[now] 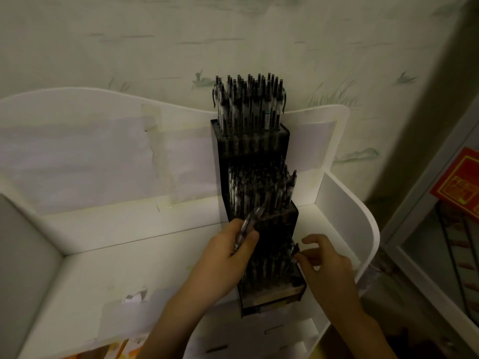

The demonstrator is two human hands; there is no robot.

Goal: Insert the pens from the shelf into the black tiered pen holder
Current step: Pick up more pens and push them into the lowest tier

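The black tiered pen holder point(282, 229) stands on the white shelf point(108, 268), against its back panel. Several pens point(248, 104) fill the top tier and several more fill the middle tier point(259, 190). My left hand point(228, 252) grips a clear dark pen point(246, 226), its tip tilted up toward the middle tier. My right hand point(321, 260) pinches the top of a pen point(295, 250) standing in the lowest tier, which holds several pens too.
The shelf has a curved white side wall point(363, 229) on the right and a taped paper sheet point(77, 161) on its back panel. A red and gold card point(461, 182) hangs on a cabinet at the far right. Patterned wallpaper lies behind.
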